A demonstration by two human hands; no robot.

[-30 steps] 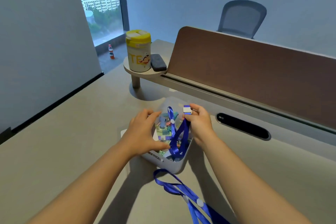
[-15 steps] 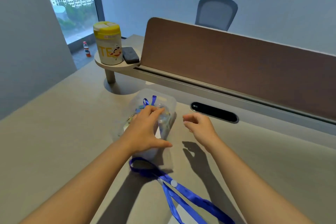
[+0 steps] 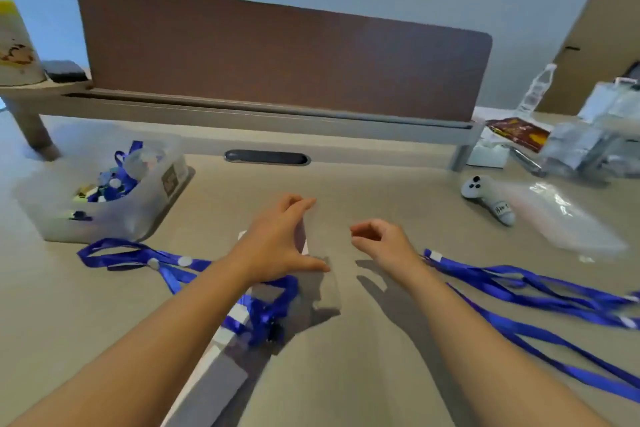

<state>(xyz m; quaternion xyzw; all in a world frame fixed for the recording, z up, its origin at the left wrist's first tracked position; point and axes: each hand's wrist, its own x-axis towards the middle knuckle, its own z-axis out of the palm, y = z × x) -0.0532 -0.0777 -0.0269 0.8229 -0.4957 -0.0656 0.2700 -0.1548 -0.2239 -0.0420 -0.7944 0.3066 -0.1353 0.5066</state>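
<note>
The left hand (image 3: 277, 246) hovers low over the beige bench (image 3: 346, 374), its fingers (image 3: 298, 204) spread apart and fairly straight with the thumb stretched out to the side, clamped on nothing. Directly under its palm lies a flat, pale card-like piece with a whitish edge (image 3: 304, 240). It shows in the gap between thumb and forefinger, but blur hides whether the hand touches it. A blue ribbon lanyard with white snap buttons (image 3: 273, 308) lies bunched on the bench just below the left wrist and trails off leftward in a loop toward a translucent plastic bin (image 3: 152, 208) holding more blue ribbon and small coloured bits. The right hand (image 3: 381, 243) hangs just beside the left, apart from the card, its fingers (image 3: 363, 229) loosely curled and holding nothing. Beside the right forearm a second bundle of blue ribbon lanyards (image 3: 519, 279) stretches across the bench to the right. Farther right lie a small grey plush toy (image 3: 488, 198) and a clear plastic bag (image 3: 568, 218).
</note>
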